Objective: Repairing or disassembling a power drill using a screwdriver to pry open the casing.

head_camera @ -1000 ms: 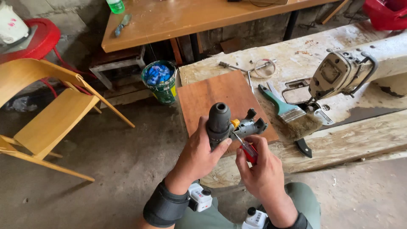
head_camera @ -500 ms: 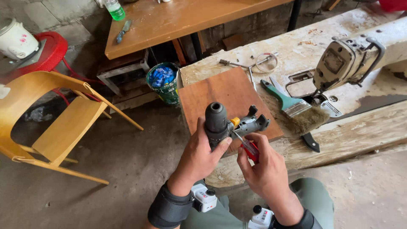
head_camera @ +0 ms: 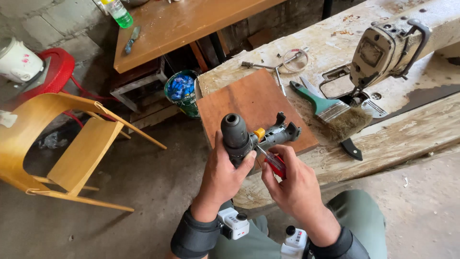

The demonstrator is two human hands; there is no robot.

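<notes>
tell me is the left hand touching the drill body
Touching. The head view shows the left hand wrapped around the drill body, fingers and thumb pressed on its sides with no gap.

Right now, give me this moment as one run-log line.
left hand: grips drill body | right hand: red-handled screwdriver tip on drill | below: wooden board

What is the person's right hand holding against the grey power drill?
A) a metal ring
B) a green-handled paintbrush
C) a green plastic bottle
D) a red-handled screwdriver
D: the right hand grips a red-handled screwdriver, its tip on the grey power drill held by the left hand.
</notes>
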